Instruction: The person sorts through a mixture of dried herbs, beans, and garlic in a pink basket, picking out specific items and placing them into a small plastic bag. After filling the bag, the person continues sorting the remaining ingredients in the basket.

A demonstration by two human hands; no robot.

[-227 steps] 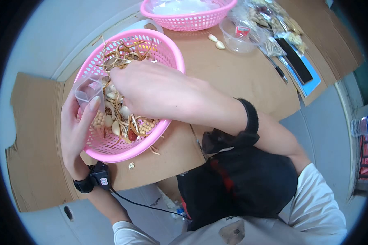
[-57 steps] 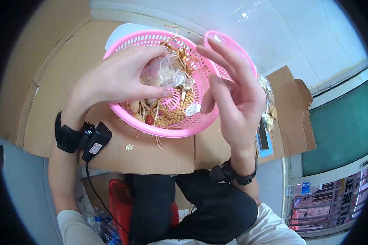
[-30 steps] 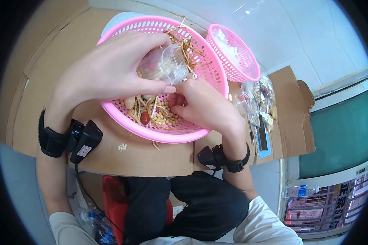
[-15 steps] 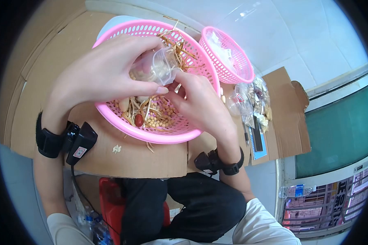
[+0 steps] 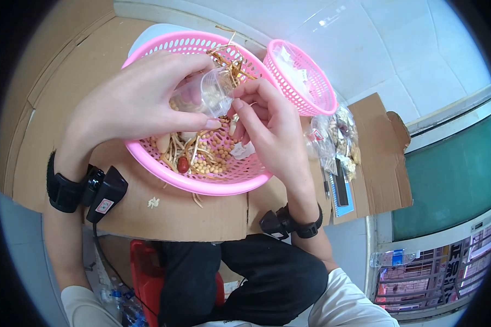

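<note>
My left hand [image 5: 139,95] is closed around a clear plastic cup [image 5: 215,92], tipped on its side with its mouth to the right. Pale bits show through its wall. At the cup's mouth my right hand [image 5: 270,122] pinches a small pale piece [image 5: 233,125] whose kind I cannot make out. Both hands are above a large pink basket [image 5: 188,188]. Inside the basket lie yellow soybeans [image 5: 204,164], a red date [image 5: 183,164], pale thin stalks [image 5: 174,150], brown dried strands [image 5: 232,62] and a white scrap [image 5: 242,151].
A smaller pink basket [image 5: 324,92] holding clear plastic bags stands behind on the right. Filled clear bags [image 5: 341,128], a blue notebook [image 5: 343,201] and a black flat object [image 5: 341,182] lie at the right. Cardboard [image 5: 213,223] covers the table; a pale crumb [image 5: 153,202] lies near its front edge.
My right hand has turned and drawn slightly away from the cup's rim, now showing a pale piece in its fingers. The white scrap in the basket has come into view. My left hand still holds the cup.
</note>
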